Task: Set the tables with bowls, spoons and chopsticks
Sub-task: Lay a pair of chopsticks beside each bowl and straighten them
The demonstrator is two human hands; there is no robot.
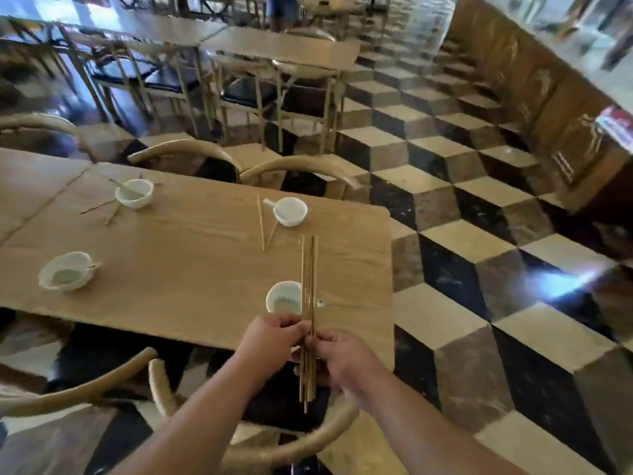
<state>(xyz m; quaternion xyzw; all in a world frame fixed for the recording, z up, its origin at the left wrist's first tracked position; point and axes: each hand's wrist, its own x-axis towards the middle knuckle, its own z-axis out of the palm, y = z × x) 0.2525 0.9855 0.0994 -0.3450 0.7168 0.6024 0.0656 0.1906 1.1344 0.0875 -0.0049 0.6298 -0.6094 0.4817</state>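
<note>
A bundle of several wooden chopsticks (pixel 309 269) stands out over the near right corner of the wooden table (pixel 191 255). My left hand (pixel 270 337) and my right hand (pixel 342 359) both pinch the bundle near its lower part. Just beyond my hands sits a white bowl (pixel 282 298). Other white bowls stand at far right (pixel 291 211), far left (pixel 134 193) and near left (pixel 65 271), each with a spoon in it. Chopsticks (pixel 261 222) lie beside the far right bowl, and another pair (pixel 102 209) beside the far left bowl.
Curved-back wooden chairs (pixel 191 154) stand along the far side, and others (pixel 78 385) along the near side below my arms. More tables (pixel 281 48) and chairs fill the back. A checkered tile floor (pixel 479 234) spreads to the right, up to a wooden counter (pixel 548 97).
</note>
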